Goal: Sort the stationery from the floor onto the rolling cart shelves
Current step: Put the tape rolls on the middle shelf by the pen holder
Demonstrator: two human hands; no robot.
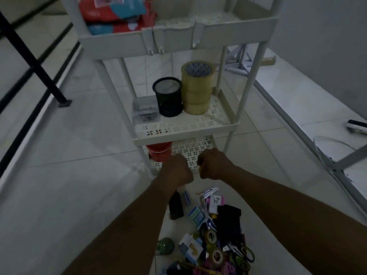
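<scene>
A white rolling cart (186, 133) stands in front of me. Its middle shelf holds a stack of clear tape rolls (197, 88), a black mesh pen cup (168, 96) and a clear plastic box (146, 110). A red container (158, 152) sits on the bottom shelf. Red and blue packets (115, 14) lie on the top shelf. A pile of stationery (214, 233) lies on the floor near me. My left hand (175, 170) is closed in a fist at the bottom shelf's front edge. My right hand (213, 164) is closed beside it, with something small and yellow showing in its grip.
A black stapler (175, 205) lies at the pile's left edge, scissors (243, 252) at its right. A black metal frame (29, 56) stands to the left. White frame legs (337, 165) and a cable (333, 141) are on the right by the wall.
</scene>
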